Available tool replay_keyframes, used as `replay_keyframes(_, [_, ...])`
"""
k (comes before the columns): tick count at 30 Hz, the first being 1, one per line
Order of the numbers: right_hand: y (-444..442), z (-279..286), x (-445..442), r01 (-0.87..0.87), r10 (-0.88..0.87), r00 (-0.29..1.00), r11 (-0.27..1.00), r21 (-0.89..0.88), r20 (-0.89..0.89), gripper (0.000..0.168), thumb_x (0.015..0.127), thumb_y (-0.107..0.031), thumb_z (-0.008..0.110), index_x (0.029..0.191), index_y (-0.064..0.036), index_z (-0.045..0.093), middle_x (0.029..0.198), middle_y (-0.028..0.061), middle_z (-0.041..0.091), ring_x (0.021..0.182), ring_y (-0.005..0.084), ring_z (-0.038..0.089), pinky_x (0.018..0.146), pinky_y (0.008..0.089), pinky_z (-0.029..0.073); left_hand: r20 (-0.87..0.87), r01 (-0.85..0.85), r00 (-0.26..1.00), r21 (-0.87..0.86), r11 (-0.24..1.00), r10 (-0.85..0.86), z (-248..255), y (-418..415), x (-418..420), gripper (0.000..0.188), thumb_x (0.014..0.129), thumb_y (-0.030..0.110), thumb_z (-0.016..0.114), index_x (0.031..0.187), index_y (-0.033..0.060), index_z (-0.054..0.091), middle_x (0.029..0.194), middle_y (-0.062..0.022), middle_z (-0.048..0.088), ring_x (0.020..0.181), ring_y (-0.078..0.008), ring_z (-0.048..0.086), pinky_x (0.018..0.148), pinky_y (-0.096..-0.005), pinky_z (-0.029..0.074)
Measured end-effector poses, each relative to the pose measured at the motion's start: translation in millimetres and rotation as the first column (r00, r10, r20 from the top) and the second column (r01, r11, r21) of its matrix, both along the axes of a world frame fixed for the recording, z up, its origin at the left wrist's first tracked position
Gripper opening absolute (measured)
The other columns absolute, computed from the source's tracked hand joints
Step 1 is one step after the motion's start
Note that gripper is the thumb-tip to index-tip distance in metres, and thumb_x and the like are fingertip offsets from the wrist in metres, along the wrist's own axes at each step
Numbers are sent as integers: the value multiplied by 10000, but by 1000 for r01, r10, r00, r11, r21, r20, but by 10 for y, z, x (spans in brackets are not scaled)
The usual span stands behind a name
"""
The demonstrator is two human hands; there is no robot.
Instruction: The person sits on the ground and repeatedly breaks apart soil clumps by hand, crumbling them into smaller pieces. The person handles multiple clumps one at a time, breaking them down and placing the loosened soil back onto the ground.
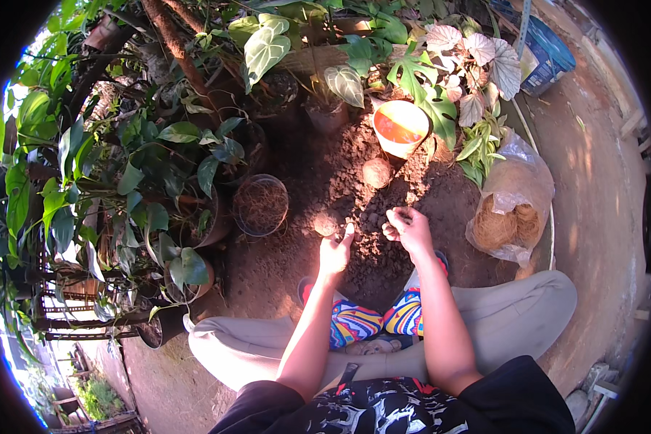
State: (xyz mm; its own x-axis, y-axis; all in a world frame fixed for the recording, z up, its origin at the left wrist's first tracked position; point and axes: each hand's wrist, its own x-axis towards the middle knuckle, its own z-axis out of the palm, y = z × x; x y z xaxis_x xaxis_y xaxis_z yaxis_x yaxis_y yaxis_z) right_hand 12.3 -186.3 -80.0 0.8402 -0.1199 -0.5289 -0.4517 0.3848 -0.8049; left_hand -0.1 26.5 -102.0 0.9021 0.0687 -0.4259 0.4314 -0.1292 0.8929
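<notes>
My left hand [336, 252] is over the ground in front of me, thumb raised and fingers partly hidden. A brown ball [325, 223], of soil or fibre, lies right at its fingertips; whether the fingers grip it is unclear. To the right, my right hand [412, 230] has its fingers curled and thumb close to them; anything small between them is hard to make out. Loose dark soil [371, 217] is heaped beneath and beyond both hands. A second round ball [377, 172] rests on that heap, just in front of an orange-lit pot [401, 129].
On the left stands a clear tub [260, 205] with brown fibre, beside dense potted plants [179, 173]. A plastic bag [512, 200] of coconut fibre lies on the right, near a hose [552, 238]. Farther back is a blue bucket [548, 57]. My crossed legs [512, 314] frame the near side.
</notes>
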Motion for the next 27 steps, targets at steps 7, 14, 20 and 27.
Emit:
replay_keyframes(7, [-29, -69, -22, 74, -75, 997, 997, 25, 22, 294, 1020, -61, 661, 1260, 95, 594, 1017, 154, 699, 839, 224, 732, 723, 324, 632, 83, 255, 965, -53, 965, -250, 93, -43, 9, 371, 1014, 261, 707, 1299, 26, 681, 1003, -20, 733, 857, -93, 639, 774, -260, 522])
replay_keyframes(14, [24, 16, -31, -68, 68, 996, 998, 9, 52, 215, 1024, -77, 661, 1129, 110, 656, 986, 140, 702, 834, 217, 732, 763, 332, 645, -57, 141, 971, -642, 753, -230, 312, -55, -8, 423, 1071, 253, 613, 1409, 0, 586, 1331, -64, 662, 1179, -150, 617, 993, -300, 499])
replay_keyframes(20, [1, 142, -21, -104, 105, 994, 985, -139, 1, 272, 986, -254, 754, 903, -5, 679, 797, 49, 694, 634, 93, 620, 541, 242, 478, -172, -45, 977, -749, 661, -129, 160, -10, -10, 399, 1061, 188, 620, 1380, -42, 555, 1212, -95, 658, 1122, -180, 622, 991, -343, 507])
replay_keyframes(27, [-51, 121, -16, -19, 20, 996, 1000, -22, 83, 192, 1008, -195, 707, 1030, -9, 661, 890, 61, 699, 716, 111, 638, 631, 255, 510, -129, 38, 980, -631, 775, -153, 21, -13, 17, 350, 1057, 85, 598, 1377, -50, 560, 1190, -86, 674, 1100, -178, 658, 990, -305, 534])
